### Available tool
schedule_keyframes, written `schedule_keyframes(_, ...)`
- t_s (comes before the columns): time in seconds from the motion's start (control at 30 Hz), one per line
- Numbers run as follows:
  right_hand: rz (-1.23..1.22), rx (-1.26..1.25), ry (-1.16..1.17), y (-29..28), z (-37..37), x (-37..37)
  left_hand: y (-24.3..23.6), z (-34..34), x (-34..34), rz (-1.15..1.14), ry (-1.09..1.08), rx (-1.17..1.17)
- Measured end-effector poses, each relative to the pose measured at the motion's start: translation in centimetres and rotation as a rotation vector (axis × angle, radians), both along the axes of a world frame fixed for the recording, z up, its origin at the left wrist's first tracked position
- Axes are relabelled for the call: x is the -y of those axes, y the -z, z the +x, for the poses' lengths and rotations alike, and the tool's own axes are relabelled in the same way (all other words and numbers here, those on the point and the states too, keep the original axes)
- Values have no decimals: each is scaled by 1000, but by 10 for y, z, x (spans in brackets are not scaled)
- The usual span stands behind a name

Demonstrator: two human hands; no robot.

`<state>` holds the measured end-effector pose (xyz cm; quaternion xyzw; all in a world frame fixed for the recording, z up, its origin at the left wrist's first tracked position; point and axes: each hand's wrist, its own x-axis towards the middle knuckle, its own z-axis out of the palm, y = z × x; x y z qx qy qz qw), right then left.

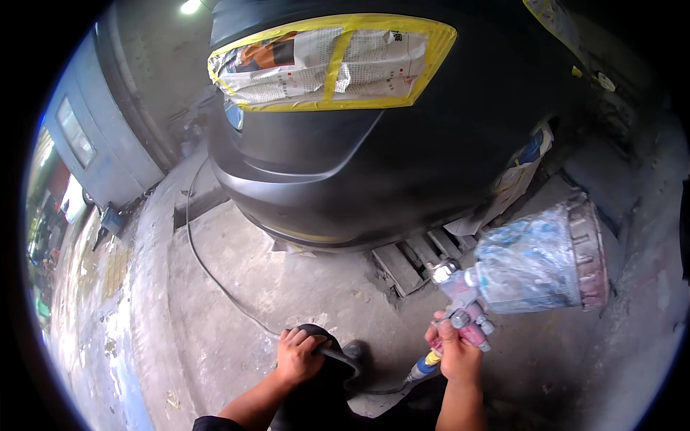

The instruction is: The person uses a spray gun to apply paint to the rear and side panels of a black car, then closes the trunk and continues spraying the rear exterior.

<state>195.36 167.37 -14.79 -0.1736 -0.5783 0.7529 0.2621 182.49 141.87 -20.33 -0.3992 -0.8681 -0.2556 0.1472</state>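
Observation:
A paint spray gun (pixel 467 316) with a large plastic-wrapped cup (pixel 528 262) tilted sideways is in my right hand (pixel 460 352), fingers wrapped round its handle at the lower right. A yellow and blue fitting joins the handle's base to a dark air hose. My left hand (pixel 300 355) is closed on that hose (pixel 336 354) at the bottom middle, over my dark trouser leg. Ahead of both hands is the dark grey bumper and rear corner of a car (pixel 302 208), with a window or lamp area masked by newspaper and yellow tape (pixel 374 65).
A grated drain (pixel 392 273) lies under the car at right. The thin hose (pixel 215 280) runs across the concrete floor (pixel 237 251) toward the back left. A pale blue metal door (pixel 108 158) stands at left, opening onto a cluttered area. More masking paper (pixel 517 176) hangs on the car's lower right.

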Motion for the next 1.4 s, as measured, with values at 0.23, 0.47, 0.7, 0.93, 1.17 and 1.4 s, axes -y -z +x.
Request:
schedule_keyframes(0.23,13,15,466,3,27,-44,3,-6,-3,30,8,17)
schedule_keyframes(0.47,305,-22,47,-14,-16,10,5,-9,-6,24,8,20)
schedule_keyframes(0.7,530,-106,-153,-51,-62,34,1,-16,-9,-4,15,55)
schedule_keyframes(0.93,-32,-96,361,-70,2,-27,5,-33,-4,-244,78,152)
schedule_keyframes(1.17,-290,199,594,-77,53,-56,4,-23,13,-600,149,174)
schedule_keyframes(1.4,-280,226,-91,-122,46,-59,-66,3,34,-898,171,530)
